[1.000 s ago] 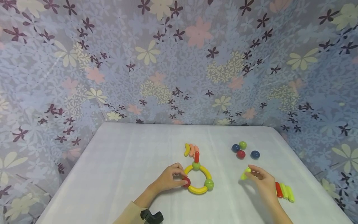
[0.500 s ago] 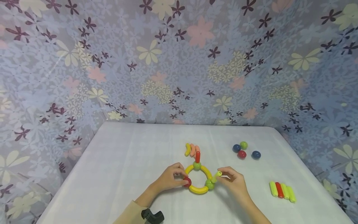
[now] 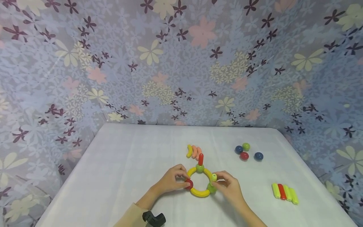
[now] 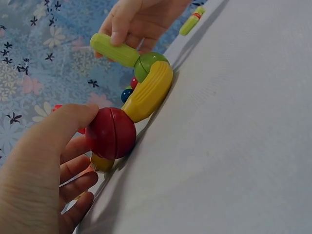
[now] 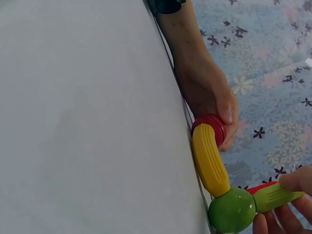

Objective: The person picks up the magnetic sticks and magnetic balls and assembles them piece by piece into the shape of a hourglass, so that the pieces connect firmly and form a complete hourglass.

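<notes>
Right hand (image 3: 230, 186): the grip pinches the light-green rod (image 3: 214, 177), which has moved from the right of the frame to the ring (image 3: 200, 193) at lower centre. The rod now stands roughly upright, touching the green ball (image 3: 211, 188) at the ring's right. Left hand (image 3: 171, 180): the grip, unchanged, holds the red ball (image 3: 188, 184). Judgement: rod and ball are being joined; full seating cannot be confirmed.

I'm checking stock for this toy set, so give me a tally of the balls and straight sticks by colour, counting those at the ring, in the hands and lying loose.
Red balls: 2
Green balls: 3
Blue balls: 2
Red sticks: 2
Lime sticks: 4
Total: 13
</notes>
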Available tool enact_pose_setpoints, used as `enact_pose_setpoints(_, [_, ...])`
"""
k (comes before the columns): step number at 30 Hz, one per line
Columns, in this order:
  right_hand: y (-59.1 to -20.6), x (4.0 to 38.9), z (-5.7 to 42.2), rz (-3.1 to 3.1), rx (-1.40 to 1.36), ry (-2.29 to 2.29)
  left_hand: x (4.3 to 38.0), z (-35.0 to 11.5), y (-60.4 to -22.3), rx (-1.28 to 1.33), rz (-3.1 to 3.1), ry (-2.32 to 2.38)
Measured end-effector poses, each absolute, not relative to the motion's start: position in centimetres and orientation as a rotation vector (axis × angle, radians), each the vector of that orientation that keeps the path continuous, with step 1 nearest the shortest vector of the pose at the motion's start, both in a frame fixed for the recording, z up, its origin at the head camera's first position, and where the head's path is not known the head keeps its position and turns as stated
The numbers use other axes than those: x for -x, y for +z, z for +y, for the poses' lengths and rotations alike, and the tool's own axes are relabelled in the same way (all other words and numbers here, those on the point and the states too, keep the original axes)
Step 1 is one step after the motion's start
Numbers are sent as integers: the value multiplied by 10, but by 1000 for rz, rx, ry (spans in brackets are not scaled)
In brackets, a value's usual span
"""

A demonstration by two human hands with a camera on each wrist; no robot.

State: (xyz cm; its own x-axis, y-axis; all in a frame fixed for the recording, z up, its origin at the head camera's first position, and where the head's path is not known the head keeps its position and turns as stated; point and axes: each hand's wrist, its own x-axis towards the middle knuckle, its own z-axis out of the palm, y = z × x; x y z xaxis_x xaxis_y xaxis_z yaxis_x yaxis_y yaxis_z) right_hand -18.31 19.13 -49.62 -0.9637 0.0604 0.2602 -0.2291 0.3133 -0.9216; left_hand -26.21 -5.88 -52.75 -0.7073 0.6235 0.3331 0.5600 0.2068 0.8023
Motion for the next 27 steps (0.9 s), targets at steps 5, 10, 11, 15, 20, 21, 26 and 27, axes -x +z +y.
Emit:
enact_pose_setpoints(5, [-493,181,191,-2381,40,1703,262,-57,-529,-1229,2393,1516])
enact_pose_setpoints(10, [-495,186,196,-2429,86,1687,259,-57,-525,-1273,2341,1512])
enact_pose_setpoints(11, [-496,187,198,-2431,75,1684,259,-57,-525,-1266,2324,1520])
enact_pose_setpoints(15, [-499,192,201,-2423,15,1685,260,-54,-527,-1195,2330,1562])
enact_pose_setpoints(20, [-500,198,203,-2406,-87,1692,271,-44,-527,-876,2539,1615])
enact_pose_setpoints(21, [-500,200,204,-2404,-99,1690,273,-41,-525,-826,2551,1629])
enact_pose_setpoints(26, [-500,211,206,-2412,-174,1706,285,-30,-522,-789,2452,1667])
enact_pose_setpoints(27, [-500,214,206,-2418,-186,1711,286,-29,-522,-790,2424,1676])
